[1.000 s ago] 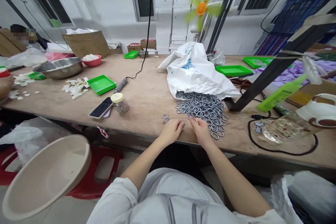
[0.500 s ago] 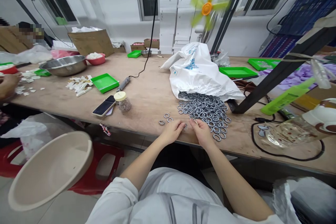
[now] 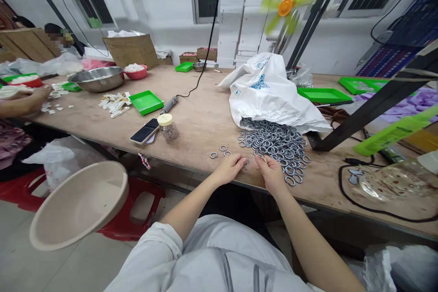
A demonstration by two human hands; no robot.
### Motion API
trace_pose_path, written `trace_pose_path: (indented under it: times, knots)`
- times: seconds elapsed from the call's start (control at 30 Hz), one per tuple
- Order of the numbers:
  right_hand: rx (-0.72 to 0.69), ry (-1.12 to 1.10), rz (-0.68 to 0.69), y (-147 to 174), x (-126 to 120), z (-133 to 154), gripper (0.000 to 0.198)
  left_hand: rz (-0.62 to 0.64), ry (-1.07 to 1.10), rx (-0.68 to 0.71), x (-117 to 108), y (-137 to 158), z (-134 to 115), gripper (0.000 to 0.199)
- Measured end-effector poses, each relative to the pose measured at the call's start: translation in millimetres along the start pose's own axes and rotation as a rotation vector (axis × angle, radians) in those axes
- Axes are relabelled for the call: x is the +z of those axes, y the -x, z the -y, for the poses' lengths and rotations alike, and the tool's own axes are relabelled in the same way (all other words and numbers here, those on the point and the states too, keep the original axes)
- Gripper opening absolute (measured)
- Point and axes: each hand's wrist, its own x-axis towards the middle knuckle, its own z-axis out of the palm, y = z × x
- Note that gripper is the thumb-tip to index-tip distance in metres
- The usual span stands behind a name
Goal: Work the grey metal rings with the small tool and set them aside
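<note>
My left hand (image 3: 228, 169) is closed, with a grey ring (image 3: 246, 163) pinched between thumb and fingertips near the table's front edge. A short gap to the right, my right hand (image 3: 272, 174) is also closed, gripping a thin, light-coloured stick-like piece (image 3: 264, 159) whose kind I cannot make out. Beside and beyond the right hand lies a heap of grey rings (image 3: 280, 141), spilling from the mouth of a white sack (image 3: 263, 96). Several loose rings (image 3: 223, 148) lie on the wood just beyond my left hand.
Left of the hands are a lidded jar (image 3: 167, 127), a phone (image 3: 145, 131), a corded tool (image 3: 169, 105) and a green tray (image 3: 146, 102). A black post (image 3: 362, 105) and a clear jug (image 3: 400, 182) stand right. A beige basin (image 3: 80, 205) sits below. Another person's hand (image 3: 37, 98) is far left.
The camera has turned slightly left, so the scene sits further right in view. Both hands keep their grips, with only slight movement. The other person's arm at far left shows more.
</note>
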Motion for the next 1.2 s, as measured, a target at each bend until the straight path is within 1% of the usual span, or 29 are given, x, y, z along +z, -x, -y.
trace_pose_path:
  times: [0.23, 0.7, 0.77, 0.87, 0.93, 1.0, 1.1, 1.2]
  knots:
    - [0.018, 0.008, -0.017, -0.2, -1.4, -1.9, 0.069, 0.001, -0.011, 0.006, 0.2, 0.0, 0.5, 0.038]
    - [-0.013, -0.012, -0.002, 0.7, -1.8, 0.3, 0.07, -0.012, 0.019, 0.007, -0.8, 1.0, -2.7, 0.039]
    - [-0.094, 0.056, 0.001, 2.2, -1.2, 3.3, 0.064, -0.027, 0.064, 0.012, -0.8, 1.9, -4.4, 0.039]
    - [-0.311, 0.229, 0.062, 7.6, 3.9, 12.6, 0.045, -0.081, 0.141, 0.018, 0.8, 4.7, -8.5, 0.044]
    - [-0.441, 0.313, 0.129, 11.7, 9.7, 19.1, 0.036, -0.102, 0.244, 0.017, 3.1, 7.3, -11.8, 0.049]
    - [-0.528, 0.332, 0.166, 14.4, 15.8, 23.6, 0.031, -0.097, 0.38, 0.015, 6.0, 9.9, -15.8, 0.052]
    - [-0.572, 0.295, 0.156, 15.6, 22.5, 26.2, 0.026, -0.076, 0.524, 0.011, 10.3, 13.2, -23.8, 0.053]
    - [-0.567, 0.269, 0.075, 16.5, 24.8, 27.8, 0.026, -0.054, 0.602, -0.022, 14.1, 16.0, -34.0, 0.058]
